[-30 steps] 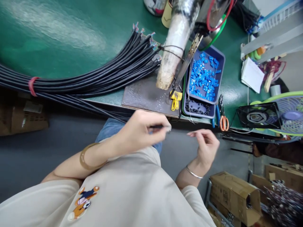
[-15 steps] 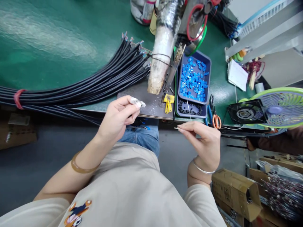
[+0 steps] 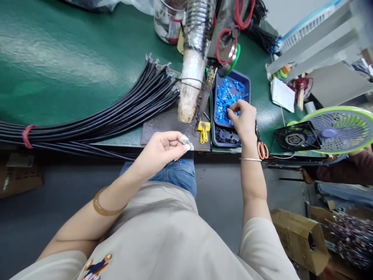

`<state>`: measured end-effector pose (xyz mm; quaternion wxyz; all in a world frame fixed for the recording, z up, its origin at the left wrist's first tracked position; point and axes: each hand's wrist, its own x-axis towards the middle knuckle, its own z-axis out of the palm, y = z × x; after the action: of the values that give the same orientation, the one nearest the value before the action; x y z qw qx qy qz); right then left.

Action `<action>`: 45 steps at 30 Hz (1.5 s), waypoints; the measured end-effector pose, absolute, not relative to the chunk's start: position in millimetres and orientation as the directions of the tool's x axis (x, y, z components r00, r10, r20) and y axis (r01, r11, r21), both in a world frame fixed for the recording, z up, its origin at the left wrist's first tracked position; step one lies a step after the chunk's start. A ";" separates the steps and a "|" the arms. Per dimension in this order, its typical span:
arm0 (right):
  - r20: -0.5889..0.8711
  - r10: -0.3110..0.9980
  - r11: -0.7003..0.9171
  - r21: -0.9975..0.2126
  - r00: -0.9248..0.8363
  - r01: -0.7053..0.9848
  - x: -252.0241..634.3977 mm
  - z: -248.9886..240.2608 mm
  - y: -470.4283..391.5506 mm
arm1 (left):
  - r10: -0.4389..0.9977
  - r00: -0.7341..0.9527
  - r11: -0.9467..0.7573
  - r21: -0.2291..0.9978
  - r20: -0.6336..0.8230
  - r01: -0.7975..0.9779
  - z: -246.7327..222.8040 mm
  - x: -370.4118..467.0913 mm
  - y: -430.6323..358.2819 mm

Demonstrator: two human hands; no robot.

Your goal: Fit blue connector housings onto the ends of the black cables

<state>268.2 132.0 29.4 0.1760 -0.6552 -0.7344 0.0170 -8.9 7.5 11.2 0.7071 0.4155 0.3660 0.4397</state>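
My left hand [image 3: 167, 149] is closed in front of the dark work board [image 3: 159, 130], near the bench edge. Crumpled whitish material [image 3: 186, 142] sits at its thumb and fingertip; whether it wraps a finger or is held, I cannot tell. My right hand [image 3: 243, 118] reaches over the upper purple tray [image 3: 247, 83] of small blue parts [image 3: 224, 95], thumb and fingers pinched together. A faint thin wire [image 3: 229, 91] shows above these fingertips; its end in the pinch is hidden. Below lies a second tray of small black parts [image 3: 225, 136].
A bundle of black cables [image 3: 116, 112] with stripped ends lies at left. A foil-wrapped duct [image 3: 190, 74] hangs over the board beside a yellow clip [image 3: 204, 131]. Red-handled scissors [image 3: 224, 46], orange-handled scissors [image 3: 262, 151] and a green fan [image 3: 329, 134] stand further right.
My right hand has moved up and forward from below the bench edge to over the blue parts. My left hand has shifted right and slightly down, still closed.
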 end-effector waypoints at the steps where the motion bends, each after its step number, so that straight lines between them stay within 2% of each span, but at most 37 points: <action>1: 0.219 0.972 0.142 -0.261 -0.085 0.955 268.9 29.7 133.2 | 0.937 0.319 0.257 0.902 -0.145 -0.346 11.0 -7.8 8.6; 6: 0.171 0.980 0.158 -0.323 -0.106 0.933 275.0 34.0 132.2 | 0.961 0.232 0.242 0.873 -0.154 -0.423 11.6 -3.2 13.0; 13: 0.068 0.998 0.042 -0.553 -0.006 0.832 280.9 28.4 133.7 | 0.966 0.202 0.234 0.880 -0.162 -0.415 7.8 1.5 14.6; 17: 0.230 0.971 0.101 -0.638 0.064 0.763 271.7 32.7 116.1 | 0.973 0.176 0.205 0.901 -0.147 -0.381 3.7 4.8 15.2; 20: 0.330 0.942 0.235 -0.781 0.064 0.579 245.9 40.1 75.9 | 0.976 0.156 0.198 0.924 -0.154 -0.326 2.9 7.1 15.2; 22: 0.388 0.921 0.324 -0.817 0.039 0.477 222.5 40.4 43.0 | 0.974 0.154 0.204 0.934 -0.165 -0.293 4.0 8.6 15.2; 24: 0.440 0.898 0.384 -0.802 0.017 0.458 199.3 34.5 15.0 | 0.972 0.164 0.207 0.941 -0.167 -0.267 5.8 10.2 15.6; 27: 0.654 0.754 0.562 -0.601 -0.054 0.568 174.8 18.4 -6.7 | 0.972 0.182 0.189 0.952 -0.146 -0.243 8.0 12.1 16.5; 29: 0.706 0.699 0.624 -0.526 -0.113 0.578 167.8 7.9 -8.8 | 0.973 0.193 0.172 0.955 -0.126 -0.243 8.3 12.6 16.9; 32: 0.688 0.720 0.614 -0.568 -0.092 0.548 166.8 -1.3 -4.7 | 0.974 0.185 0.172 0.957 -0.129 -0.235 7.3 12.0 17.0; 35: 0.611 0.790 0.530 -0.717 0.043 0.452 168.4 -3.5 -0.7 | 0.976 0.160 0.183 0.961 -0.151 -0.209 6.0 10.7 17.0; 37: 0.547 0.835 0.480 -0.783 0.069 0.395 168.2 -3.3 1.0 | 0.975 0.156 0.187 0.962 -0.158 -0.199 5.5 10.1 17.3; 39: 0.531 0.846 0.473 -0.785 0.041 0.400 167.2 -3.0 2.5 | 0.975 0.149 0.191 0.961 -0.163 -0.199 5.4 9.9 17.9; 45: 0.609 0.793 0.538 -0.672 -0.035 0.508 165.5 -4.6 6.5 | 0.979 0.113 0.191 0.960 -0.171 -0.203 6.0 10.9 20.9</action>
<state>165.5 6.5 -4.6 0.5202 -0.4604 -0.7062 0.1369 10.9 20.9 6.0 0.6175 0.4187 0.4629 0.4786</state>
